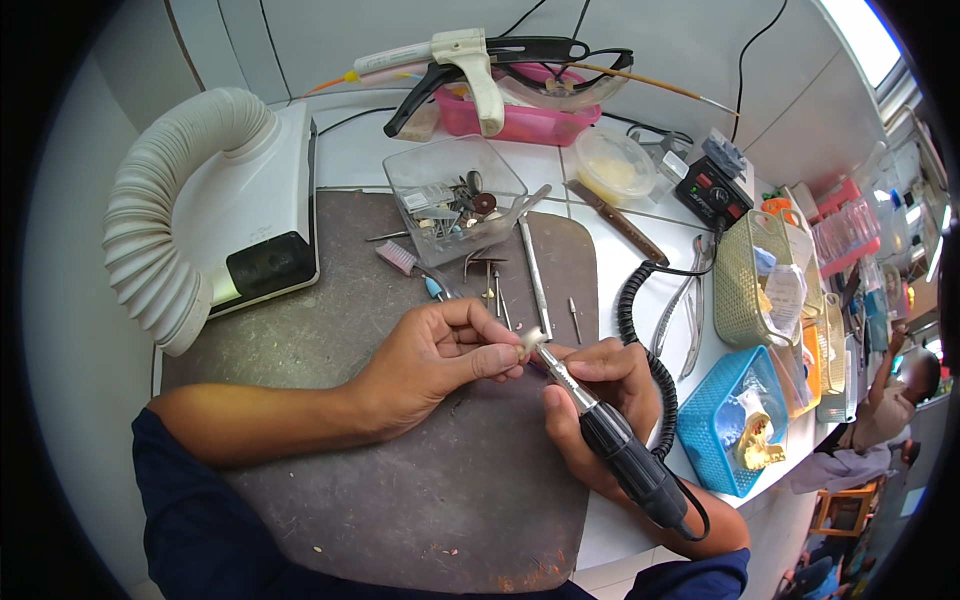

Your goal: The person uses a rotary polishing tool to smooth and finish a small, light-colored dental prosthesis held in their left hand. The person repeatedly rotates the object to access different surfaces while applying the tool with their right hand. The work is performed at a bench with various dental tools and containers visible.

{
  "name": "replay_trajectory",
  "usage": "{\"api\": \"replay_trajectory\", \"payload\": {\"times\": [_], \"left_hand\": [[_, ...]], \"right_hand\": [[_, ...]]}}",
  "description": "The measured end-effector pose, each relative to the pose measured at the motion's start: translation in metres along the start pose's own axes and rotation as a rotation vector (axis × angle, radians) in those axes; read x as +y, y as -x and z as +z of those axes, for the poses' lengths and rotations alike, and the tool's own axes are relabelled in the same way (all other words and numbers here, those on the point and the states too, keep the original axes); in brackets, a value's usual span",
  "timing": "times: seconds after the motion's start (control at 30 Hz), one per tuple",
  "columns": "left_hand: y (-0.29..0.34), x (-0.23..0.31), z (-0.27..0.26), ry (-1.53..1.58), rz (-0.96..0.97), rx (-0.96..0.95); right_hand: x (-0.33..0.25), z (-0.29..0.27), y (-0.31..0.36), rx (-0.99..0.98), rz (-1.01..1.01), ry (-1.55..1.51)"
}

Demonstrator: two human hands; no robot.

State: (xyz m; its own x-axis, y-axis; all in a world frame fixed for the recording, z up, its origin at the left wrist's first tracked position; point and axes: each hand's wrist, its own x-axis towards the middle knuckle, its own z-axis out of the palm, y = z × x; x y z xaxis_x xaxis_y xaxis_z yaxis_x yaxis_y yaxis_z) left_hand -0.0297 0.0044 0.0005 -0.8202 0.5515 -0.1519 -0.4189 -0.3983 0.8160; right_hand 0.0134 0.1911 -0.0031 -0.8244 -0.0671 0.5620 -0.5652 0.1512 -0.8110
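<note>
Between the thumb and fingers of my left hand (455,345) is a small whitish piece (531,340), too small to make out exactly; it looks like a dental crown. My right hand (610,395) grips a black and silver rotary handpiece (625,450), slanting up and left. The handpiece's tip meets the small piece or sits right at it; the bur itself is hard to see. Its coiled black cord (630,305) runs up toward a black control box (716,190). Both hands are over a dark grey work mat (400,500).
Beyond my hands lie a clear box (440,235) of burs and discs, a toothbrush (398,258) and a metal spatula (535,270). A white extractor with a ribbed hose (150,220) stands left. At right are a knife (620,225), pliers (682,315) and a blue basket (705,440) holding a dental cast (758,443).
</note>
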Motion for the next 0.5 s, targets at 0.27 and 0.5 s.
{"api": "replay_trajectory", "payload": {"times": [0.27, 0.5], "left_hand": [[0.0016, 0.0008, 0.0014, -0.061, -0.028, 0.035], [0.0028, -0.0003, 0.0009, -0.088, -0.026, 0.036]], "right_hand": [[-0.0007, 0.0000, -0.0006, -0.002, 0.029, 0.006], [-0.0029, 0.0009, -0.0006, 0.001, 0.076, -0.004]]}}
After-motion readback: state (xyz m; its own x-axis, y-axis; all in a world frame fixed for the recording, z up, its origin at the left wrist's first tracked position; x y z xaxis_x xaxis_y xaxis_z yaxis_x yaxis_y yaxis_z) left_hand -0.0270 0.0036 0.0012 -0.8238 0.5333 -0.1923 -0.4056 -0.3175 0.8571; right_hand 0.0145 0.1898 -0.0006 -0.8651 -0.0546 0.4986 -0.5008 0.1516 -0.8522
